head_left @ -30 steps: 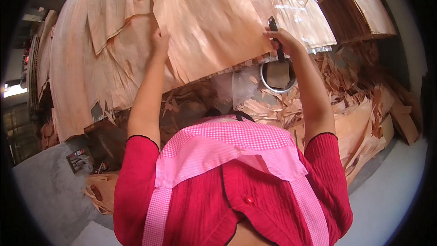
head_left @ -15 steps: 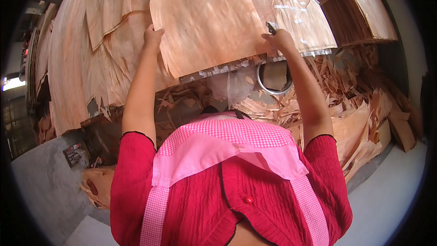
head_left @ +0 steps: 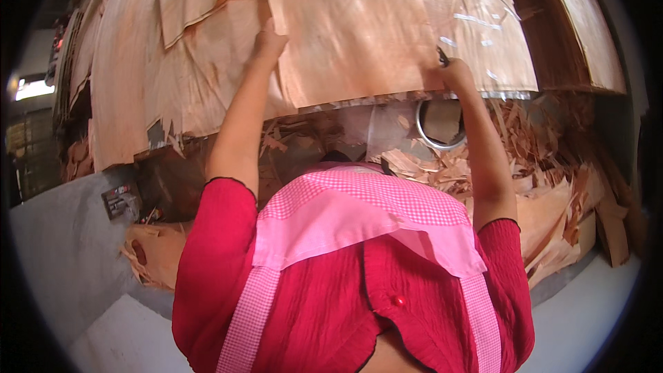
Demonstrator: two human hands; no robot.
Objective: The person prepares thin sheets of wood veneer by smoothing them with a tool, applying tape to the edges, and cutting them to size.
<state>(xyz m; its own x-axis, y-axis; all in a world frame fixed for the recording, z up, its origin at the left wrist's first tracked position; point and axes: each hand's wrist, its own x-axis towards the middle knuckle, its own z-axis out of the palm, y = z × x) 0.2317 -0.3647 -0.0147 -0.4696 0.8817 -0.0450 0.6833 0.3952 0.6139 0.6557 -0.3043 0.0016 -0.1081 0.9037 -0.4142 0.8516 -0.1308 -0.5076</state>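
Note:
A thin pinkish-tan wood veneer sheet (head_left: 352,27) lies in front of me over other veneer on the work surface. My left hand (head_left: 271,41) pinches its left edge. At the sheet's right edge, my right hand (head_left: 456,74) is closed around a small black-handled tool (head_left: 442,56), whose working end I cannot make out. Whether the right fingers also grip the sheet is blurred. Larger overlapping veneer sheets (head_left: 128,76) spread to the left, some with torn edges. On the right, pale veneer (head_left: 507,62) carries short strips of clear tape (head_left: 476,21).
Below the surface's front edge is a round metal rim (head_left: 442,145), among heaped veneer scraps (head_left: 539,166). A thick veneer stack (head_left: 587,27) stands at the far right. A grey ledge (head_left: 62,235) with a small recessed box (head_left: 121,202) is at the lower left.
The view has shifted, so the surface and both hands appear farther right. The left hand stays on the sheet's left edge, and the right still holds the dark tool near its right edge.

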